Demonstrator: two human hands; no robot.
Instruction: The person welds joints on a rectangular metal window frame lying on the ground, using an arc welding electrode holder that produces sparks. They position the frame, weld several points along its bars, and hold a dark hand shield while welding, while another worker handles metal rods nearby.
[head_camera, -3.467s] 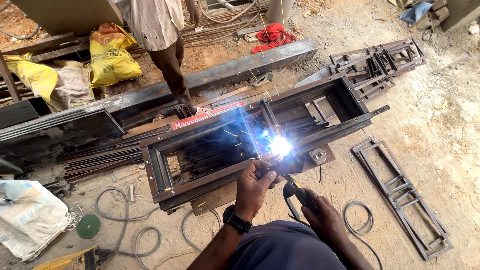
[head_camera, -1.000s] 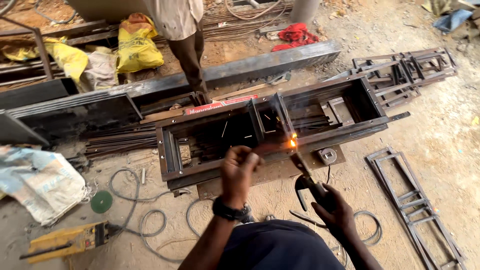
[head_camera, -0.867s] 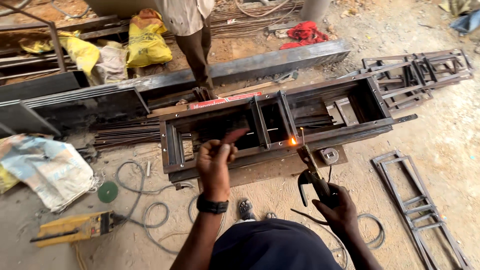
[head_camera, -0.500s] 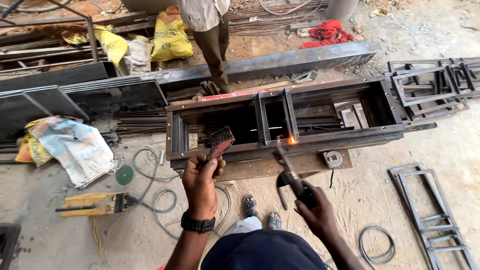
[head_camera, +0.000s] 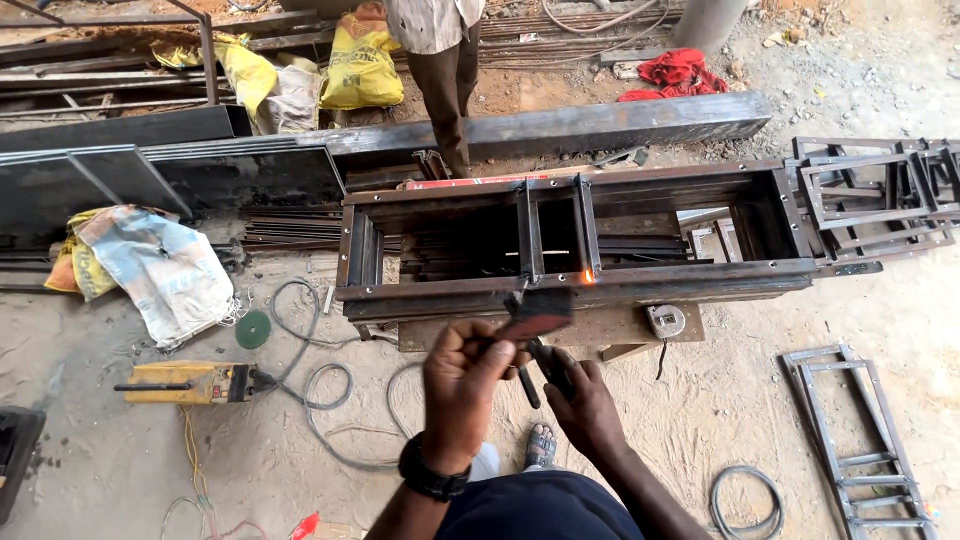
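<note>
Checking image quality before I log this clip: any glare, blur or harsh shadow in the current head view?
Head view: even daylight, soft shadows, no arc glare; only a small orange glow on the steel frame. The left hand and the dark plate it holds are slightly motion-blurred; the right hand and the ground look sharp.
</note>
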